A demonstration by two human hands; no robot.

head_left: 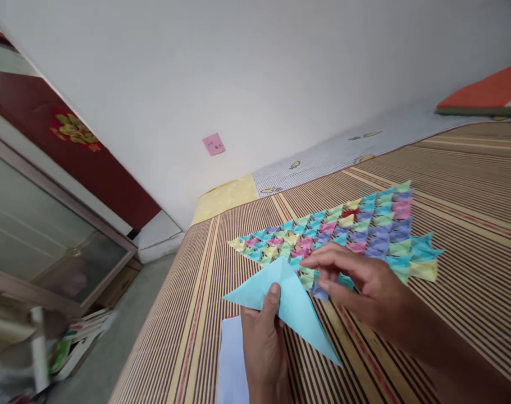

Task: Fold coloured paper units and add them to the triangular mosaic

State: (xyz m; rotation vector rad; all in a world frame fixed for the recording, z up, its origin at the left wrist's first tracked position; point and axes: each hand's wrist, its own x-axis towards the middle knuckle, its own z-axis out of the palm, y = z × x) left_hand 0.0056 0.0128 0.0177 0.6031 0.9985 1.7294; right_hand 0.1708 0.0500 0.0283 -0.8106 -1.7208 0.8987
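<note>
My left hand (264, 336) grips a light blue sheet of folded paper (297, 311), its thumb pressed on the front near the middle. The paper is creased into a triangle shape with its peak up and two long points spread left and lower right. To the right of it hovers my right hand (360, 286), fingers curved and apart, with nothing seen between them. Behind both hands lie rows of small folded paper pieces (365, 221) in blue, green, yellow, pink and purple. Partly under my left wrist is a pale lavender paper (232, 359).
A striped mat (175, 336) covers the bed, with a patterned sheet (314, 163) along the wall. At the far right is folded orange bedding (487, 90). A pink note (214, 144) sticks to the wall. On the left stand a glass-panelled door (40, 219) and floor clutter (78, 342).
</note>
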